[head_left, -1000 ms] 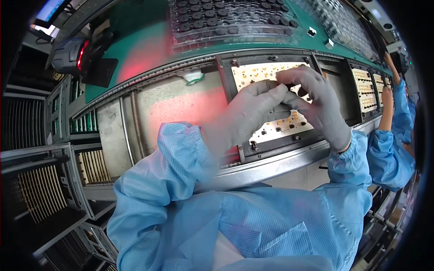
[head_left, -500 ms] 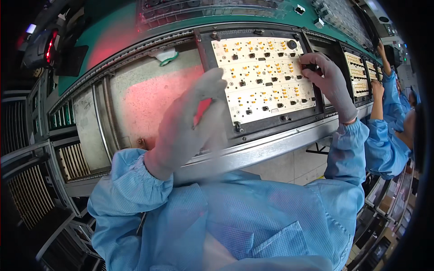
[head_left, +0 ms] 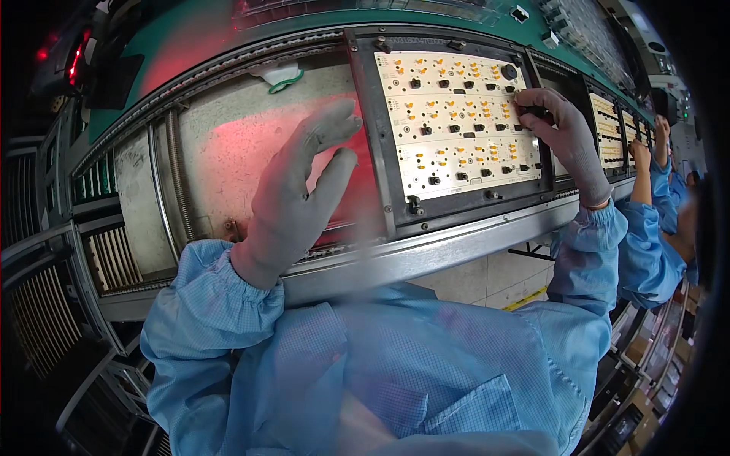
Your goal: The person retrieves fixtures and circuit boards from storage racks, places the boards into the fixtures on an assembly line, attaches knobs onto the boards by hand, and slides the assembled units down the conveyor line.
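Observation:
A cream-coloured circuit board panel [head_left: 449,156], dotted with small orange and black parts, lies in a black carrier frame [head_left: 380,182] on the conveyor. My left hand [head_left: 293,186], in a grey glove, hovers left of the frame with thumb and fingers apart and nothing between them. At the panel's right edge is my right hand [head_left: 563,137], also gloved, its thumb and fingertips drawn together. Something dark shows between those fingers, too covered to make out. A round black part [head_left: 509,72] sits at the panel's upper right corner.
Red light falls on the metal plate [head_left: 228,167] left of the carrier. A white and green item [head_left: 283,78] lies at its back edge. A silver rail [head_left: 449,243] runs along the front. Clear trays [head_left: 365,15] stand behind. Rightward, another person's hand [head_left: 642,156] is over more boards [head_left: 607,125].
My left hand has moved left, away from the panel's edge, and its fingers have spread. The right hand stays at the panel's right edge. The whole view has shifted slightly.

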A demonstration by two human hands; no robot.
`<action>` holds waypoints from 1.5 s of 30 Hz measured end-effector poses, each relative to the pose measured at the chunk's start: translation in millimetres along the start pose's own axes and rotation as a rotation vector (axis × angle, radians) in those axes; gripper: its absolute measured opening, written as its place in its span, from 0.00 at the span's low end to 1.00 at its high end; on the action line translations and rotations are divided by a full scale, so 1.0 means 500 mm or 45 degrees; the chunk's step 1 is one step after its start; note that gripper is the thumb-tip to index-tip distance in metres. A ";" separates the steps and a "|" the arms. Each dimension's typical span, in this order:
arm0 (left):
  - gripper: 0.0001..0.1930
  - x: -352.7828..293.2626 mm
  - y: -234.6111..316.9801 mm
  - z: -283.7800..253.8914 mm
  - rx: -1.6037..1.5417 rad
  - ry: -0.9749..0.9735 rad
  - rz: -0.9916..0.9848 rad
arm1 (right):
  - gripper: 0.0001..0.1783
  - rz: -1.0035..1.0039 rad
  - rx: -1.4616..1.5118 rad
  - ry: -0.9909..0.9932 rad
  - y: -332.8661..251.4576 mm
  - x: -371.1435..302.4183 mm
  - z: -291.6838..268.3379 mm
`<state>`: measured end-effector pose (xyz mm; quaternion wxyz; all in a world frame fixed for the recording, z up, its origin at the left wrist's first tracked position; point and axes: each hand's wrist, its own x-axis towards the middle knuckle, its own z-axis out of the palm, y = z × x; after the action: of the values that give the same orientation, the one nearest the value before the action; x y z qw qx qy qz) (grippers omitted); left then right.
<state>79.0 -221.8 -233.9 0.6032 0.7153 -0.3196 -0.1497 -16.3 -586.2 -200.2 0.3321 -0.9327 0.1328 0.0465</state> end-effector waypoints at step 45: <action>0.25 -0.913 0.217 0.002 0.381 2.285 -0.432 | 0.27 -2.909 -0.506 -0.655 -0.951 -0.155 0.496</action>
<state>-294.3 61.1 -208.3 0.4959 0.6709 0.3605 0.4171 42.2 -59.1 -90.2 0.0475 -0.5092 -0.8564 -0.0709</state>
